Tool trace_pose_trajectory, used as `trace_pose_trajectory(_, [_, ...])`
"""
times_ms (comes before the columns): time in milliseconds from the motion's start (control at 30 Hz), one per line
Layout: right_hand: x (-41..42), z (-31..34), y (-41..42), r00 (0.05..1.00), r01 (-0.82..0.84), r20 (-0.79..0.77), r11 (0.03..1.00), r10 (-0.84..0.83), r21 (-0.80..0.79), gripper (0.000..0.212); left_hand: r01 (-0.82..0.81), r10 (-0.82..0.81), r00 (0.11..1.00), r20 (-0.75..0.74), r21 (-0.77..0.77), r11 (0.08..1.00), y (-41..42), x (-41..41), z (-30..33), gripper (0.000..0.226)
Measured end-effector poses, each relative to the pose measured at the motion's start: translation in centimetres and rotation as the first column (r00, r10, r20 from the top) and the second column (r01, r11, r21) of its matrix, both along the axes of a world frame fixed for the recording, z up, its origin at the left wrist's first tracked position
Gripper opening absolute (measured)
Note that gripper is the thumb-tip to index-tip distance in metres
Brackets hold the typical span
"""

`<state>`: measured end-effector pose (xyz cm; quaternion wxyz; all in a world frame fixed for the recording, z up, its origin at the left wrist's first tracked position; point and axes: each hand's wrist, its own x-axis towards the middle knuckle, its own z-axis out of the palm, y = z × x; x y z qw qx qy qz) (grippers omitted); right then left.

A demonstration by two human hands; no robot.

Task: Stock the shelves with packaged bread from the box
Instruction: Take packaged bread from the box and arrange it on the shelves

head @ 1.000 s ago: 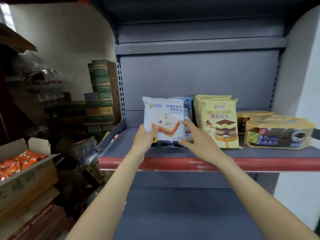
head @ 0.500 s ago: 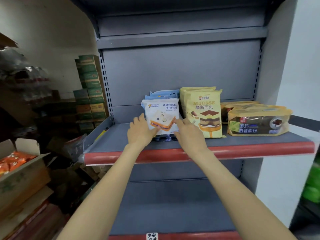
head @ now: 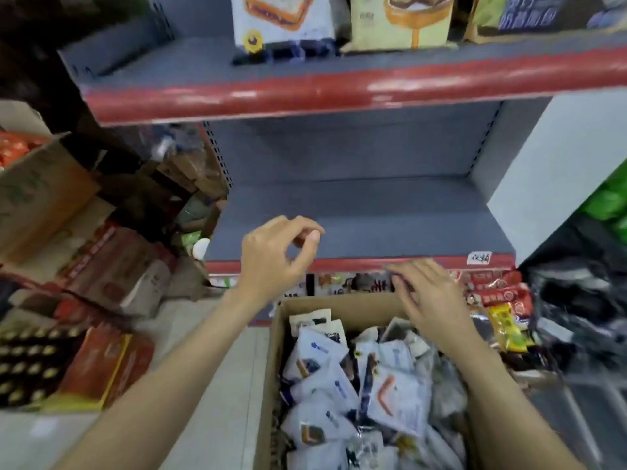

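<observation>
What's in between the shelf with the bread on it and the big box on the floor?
In the head view, a bare grey lower shelf lies between the top shelf and the box.

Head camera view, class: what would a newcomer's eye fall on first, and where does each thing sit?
The cardboard box at bottom centre, heaped with white bread packets. Above it hang two empty hands: left hand loosely curled, right hand flat over the box's far edge. The red-edged shelf crosses the top.

Shelved packets point(head: 281, 18) cropped; box point(head: 339, 310) contents perhaps blurred.
</observation>
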<state>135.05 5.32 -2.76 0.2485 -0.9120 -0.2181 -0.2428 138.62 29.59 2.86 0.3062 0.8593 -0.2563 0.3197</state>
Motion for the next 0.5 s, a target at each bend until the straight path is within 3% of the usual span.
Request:
trace_pose_trajectory(100, [-1.8, -7.1, -3.0, 0.906, 0.005, -0.422, 0.998, -0.032, -0.066, 0.021, 0.063, 0.000, 0.923, -0.385, 0.151, 0.987, -1.0, -1.5, -7.8, 0.029])
trace_pose_trajectory(167, [-2.7, -12.3, -4.8, 0.731, -0.006, -0.677, 0.992, -0.082, -0.127, 0.029, 0.103, 0.077, 0.758, -0.648, 0.235, 0.967, -1.8, -2.1, -13.3, 0.034])
trace_pose_trajectory(233, [-3.7, -17.1, -5.9, 0.579, 0.023, -0.800, 0.984, -0.158, -0.177, 0.034, 0.119, 0.125, 0.527, -0.841, 0.218, 0.969, -2.8, -2.9, -18.4, 0.030])
trace_pose_trajectory(333, [-4.9, -22.7, -7.0, 0.403, 0.116, -0.859, 0.949, -0.315, -0.293, 0.046, 0.061, 0.186, 0.293, -0.938, 0.212, 0.975, -5.0, -4.5, -24.9, 0.031])
trace_pose_trajectory(433, [-5.5, -26.2, -7.4, 0.216, 0.248, -0.901, 0.913, -0.377, -0.323, 0.058, -0.011, 0.196, 0.192, -0.962, 0.198, 0.980, -7.5, -5.9, -29.6, 0.041])
trace_pose_trajectory(500, [-5.8, -28.1, -7.4, 0.133, 0.328, -0.900, 0.875, -0.415, -0.355, 0.050, -0.031, 0.201, 0.173, -0.964, 0.199, 0.980, -9.2, -6.4, -32.6, 0.047])
